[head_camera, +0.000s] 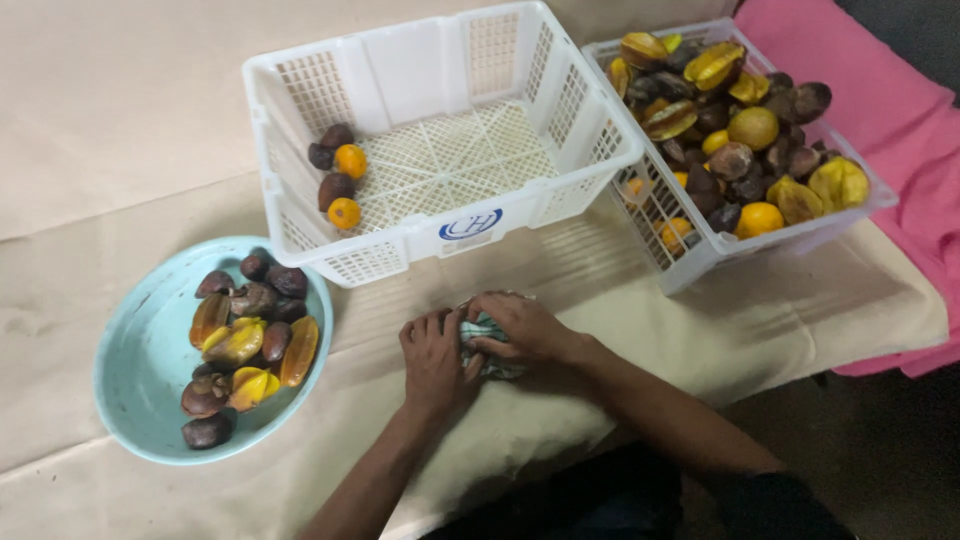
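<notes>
Down at the worktop's (700, 330) near edge, a bunched striped cloth (484, 340) lay pressed between both hands. The right hand (520, 325) covered it from above, fingers (488, 305) curled over it; the left hand (432, 362) clasped its left side. Beyond stood a nearly bare white crate (440, 130), a fruit-filled crate (740, 130) to the right, a blue bowl (150, 350) of fruit to the left.

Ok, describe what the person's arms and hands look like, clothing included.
Both forearms are bare down to the left hand and the right hand, with no gloves, rings, watch or bracelets visible. A dark sleeve covers the right upper arm; dark clothing shows below.
</notes>
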